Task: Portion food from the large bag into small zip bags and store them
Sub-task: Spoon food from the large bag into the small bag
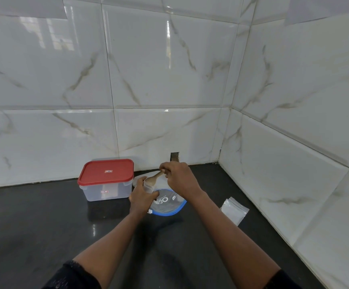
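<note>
The large food bag [168,203], grey with a blue rim and white lettering, stands on the black counter [44,226] near the back wall. My left hand [141,195] holds a small clear zip bag [148,185] upright just above the large bag's left side. My right hand [181,178] grips a wooden spoon [155,177] by its handle, its bowl tilted down at the small bag's mouth. What is in the spoon is too small to tell.
A clear plastic box with a red lid [106,180] sits shut to the left of the bags. A stack of small zip bags [234,210] lies at the right by the side wall. Tiled walls close the corner behind and right.
</note>
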A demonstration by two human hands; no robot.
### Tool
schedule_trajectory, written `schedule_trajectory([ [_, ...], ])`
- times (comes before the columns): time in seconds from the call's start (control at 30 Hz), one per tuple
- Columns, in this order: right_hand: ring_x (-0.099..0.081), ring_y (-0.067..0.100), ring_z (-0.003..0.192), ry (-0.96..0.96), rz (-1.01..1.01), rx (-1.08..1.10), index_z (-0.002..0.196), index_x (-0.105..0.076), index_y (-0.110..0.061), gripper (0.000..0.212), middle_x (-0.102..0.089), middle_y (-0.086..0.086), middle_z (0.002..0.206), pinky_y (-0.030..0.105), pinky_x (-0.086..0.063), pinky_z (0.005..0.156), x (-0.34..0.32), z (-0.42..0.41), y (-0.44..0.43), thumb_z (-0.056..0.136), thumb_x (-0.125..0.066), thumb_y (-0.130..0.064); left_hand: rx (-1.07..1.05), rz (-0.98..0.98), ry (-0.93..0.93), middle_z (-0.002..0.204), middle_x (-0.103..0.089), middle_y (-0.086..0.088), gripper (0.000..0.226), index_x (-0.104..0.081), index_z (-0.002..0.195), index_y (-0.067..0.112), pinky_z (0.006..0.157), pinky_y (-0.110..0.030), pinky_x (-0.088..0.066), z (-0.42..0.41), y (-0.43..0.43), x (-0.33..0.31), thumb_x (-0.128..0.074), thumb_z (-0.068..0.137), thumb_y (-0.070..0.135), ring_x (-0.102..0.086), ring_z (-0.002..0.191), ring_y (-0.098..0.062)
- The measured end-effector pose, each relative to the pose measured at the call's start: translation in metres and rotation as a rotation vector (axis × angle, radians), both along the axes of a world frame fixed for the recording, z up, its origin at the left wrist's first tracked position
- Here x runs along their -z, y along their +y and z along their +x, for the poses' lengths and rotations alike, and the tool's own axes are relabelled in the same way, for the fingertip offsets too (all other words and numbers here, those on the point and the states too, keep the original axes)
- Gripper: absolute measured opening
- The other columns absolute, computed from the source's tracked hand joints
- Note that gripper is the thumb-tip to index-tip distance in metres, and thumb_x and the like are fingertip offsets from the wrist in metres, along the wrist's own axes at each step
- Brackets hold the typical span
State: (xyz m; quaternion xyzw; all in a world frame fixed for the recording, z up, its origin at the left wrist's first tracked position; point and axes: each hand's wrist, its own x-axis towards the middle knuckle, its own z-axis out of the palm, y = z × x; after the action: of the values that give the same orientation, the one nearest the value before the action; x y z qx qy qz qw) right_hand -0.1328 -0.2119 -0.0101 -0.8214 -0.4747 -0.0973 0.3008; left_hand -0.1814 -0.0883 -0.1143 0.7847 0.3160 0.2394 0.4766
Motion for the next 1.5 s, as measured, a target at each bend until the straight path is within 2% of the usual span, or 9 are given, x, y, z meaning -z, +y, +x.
schedule_trajectory([
  [0.17, -0.066, 0.026, 0.087, -0.049, 0.020, 0.037, 0.108, -0.069, -0.006, 0.028, -0.072, 0.013, 0.099, 0.035, -0.054, 0.081, 0.002, 0.002, -0.003, 0.090, -0.049, 0.001, 0.006, 0.018, 0.017, 0.130, -0.054, -0.008, 0.068, -0.039, 0.131, 0.017, 0.102, -0.046, -0.043, -0.001, 0.003, -0.001, -0.077, 0.074, 0.021, -0.053, 0.115, -0.029],
  [0.27, -0.067, 0.026, 0.082, 0.054, 0.177, 0.219, 0.097, -0.072, -0.006, 0.025, -0.073, 0.010, 0.091, 0.032, -0.052, 0.071, -0.004, 0.010, -0.009, 0.090, -0.048, -0.003, -0.005, 0.033, 0.028, 0.125, -0.057, -0.007, 0.062, -0.040, 0.130, 0.018, 0.102, -0.050, -0.041, -0.001, 0.008, -0.007, -0.072, 0.078, 0.025, -0.054, 0.112, -0.028],
  [0.43, -0.066, 0.022, 0.081, 0.212, 0.245, 0.455, 0.095, -0.072, -0.007, 0.028, -0.072, 0.008, 0.089, 0.034, -0.054, 0.075, -0.008, 0.021, -0.019, 0.090, -0.045, -0.006, -0.029, 0.054, 0.032, 0.124, -0.058, -0.009, 0.058, -0.041, 0.132, 0.017, 0.101, -0.053, -0.042, 0.000, 0.019, -0.015, -0.067, 0.081, 0.027, -0.056, 0.110, -0.030],
  [0.6, -0.069, 0.024, 0.076, 0.703, 0.085, 0.557, 0.088, -0.065, -0.001, 0.019, -0.069, 0.017, 0.093, 0.037, -0.060, 0.077, 0.005, 0.032, -0.014, 0.089, -0.049, -0.011, -0.011, 0.055, 0.021, 0.123, -0.059, -0.007, 0.055, -0.044, 0.130, 0.018, 0.102, -0.053, -0.042, -0.002, 0.024, -0.016, -0.068, 0.082, 0.030, -0.056, 0.111, -0.028],
  [0.77, -0.070, 0.027, 0.087, 0.658, 0.012, 0.549, 0.087, -0.062, -0.002, 0.012, -0.067, 0.017, 0.100, 0.034, -0.058, 0.079, 0.032, 0.016, 0.003, 0.091, -0.054, -0.009, -0.010, 0.074, 0.047, 0.125, -0.058, -0.008, 0.055, -0.044, 0.131, 0.017, 0.101, -0.053, -0.042, -0.005, 0.022, -0.018, -0.067, 0.082, 0.030, -0.055, 0.113, -0.029],
  [1.0, -0.060, 0.028, 0.107, 0.710, 0.003, 0.614, 0.114, -0.056, -0.001, 0.021, -0.057, 0.015, 0.119, 0.030, -0.050, 0.081, 0.065, 0.001, 0.017, 0.096, -0.048, -0.008, -0.015, 0.131, 0.043, 0.122, -0.060, -0.009, 0.051, -0.047, 0.129, 0.016, 0.102, -0.052, -0.041, -0.009, 0.014, -0.019, -0.065, 0.084, 0.028, -0.056, 0.111, -0.027],
  [1.13, -0.061, 0.027, 0.106, 0.804, 0.066, 0.678, 0.115, -0.055, -0.003, 0.021, -0.056, 0.013, 0.121, 0.030, -0.053, 0.082, 0.077, 0.001, 0.030, 0.096, -0.045, -0.004, -0.023, 0.130, 0.035, 0.123, -0.060, -0.009, 0.050, -0.047, 0.130, 0.017, 0.102, -0.052, -0.041, -0.007, 0.014, -0.023, -0.065, 0.084, 0.029, -0.055, 0.114, -0.029],
  [1.3, -0.062, 0.026, 0.106, 0.918, 0.149, 0.730, 0.119, -0.056, -0.001, 0.025, -0.056, 0.016, 0.124, 0.027, -0.052, 0.079, 0.084, 0.002, 0.042, 0.097, -0.043, -0.002, -0.022, 0.094, -0.009, 0.125, -0.059, -0.011, 0.049, -0.048, 0.129, 0.013, 0.094, -0.040, -0.045, -0.008, 0.016, -0.026, -0.066, 0.085, 0.024, -0.055, 0.114, -0.028],
  [1.5, -0.062, 0.028, 0.107, 0.970, 0.188, 0.737, 0.124, -0.054, 0.001, 0.029, -0.055, 0.019, 0.125, 0.029, -0.053, 0.084, 0.091, -0.002, 0.059, 0.097, -0.043, -0.001, -0.058, 0.107, -0.005, 0.122, -0.061, -0.009, 0.048, -0.050, 0.128, 0.013, 0.100, -0.047, -0.042, -0.010, 0.023, -0.029, -0.066, 0.085, 0.027, -0.055, 0.113, -0.030],
])
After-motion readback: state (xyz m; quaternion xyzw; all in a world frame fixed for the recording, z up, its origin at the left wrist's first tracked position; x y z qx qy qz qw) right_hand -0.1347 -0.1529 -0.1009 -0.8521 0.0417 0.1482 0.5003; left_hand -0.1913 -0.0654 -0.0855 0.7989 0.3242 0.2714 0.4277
